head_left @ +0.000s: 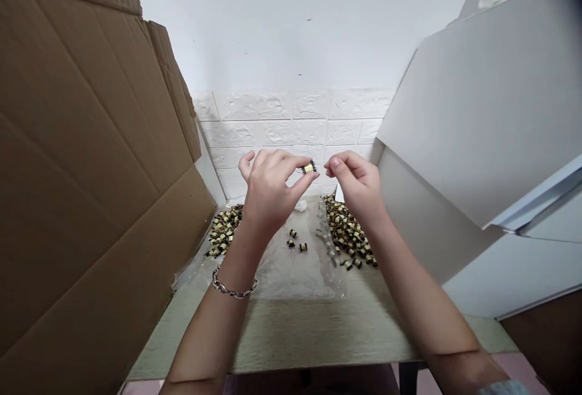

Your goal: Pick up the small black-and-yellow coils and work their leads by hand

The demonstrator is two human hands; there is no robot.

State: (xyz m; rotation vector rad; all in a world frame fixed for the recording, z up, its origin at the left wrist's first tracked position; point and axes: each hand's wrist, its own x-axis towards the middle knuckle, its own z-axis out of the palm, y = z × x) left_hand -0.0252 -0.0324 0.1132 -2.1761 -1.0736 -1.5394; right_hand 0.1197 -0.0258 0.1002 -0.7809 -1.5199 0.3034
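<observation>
The left hand [268, 192] is raised above the wooden table [318, 328] and pinches a small yellow-and-black component [310, 168] between thumb and fingertips, holding it up in front of the white brick-patterned wall [291, 122]. The right hand [357, 185] hovers just beside that component, its fingers curled with thumb and forefinger drawn together; whether they grip anything cannot be told. A chain bracelet [234, 289] circles the left wrist.

On the table below the hands lies a clear plastic sheet [295, 267]. A pile of the same components [225, 231] sits on the table's left side, a larger pile [348, 234] on its right, and a few loose pieces [296, 241] lie between them. A brown cardboard box [82, 170] stands against the table's left edge and a white box [482, 128] against its right.

No writing or label can be read anywhere.
</observation>
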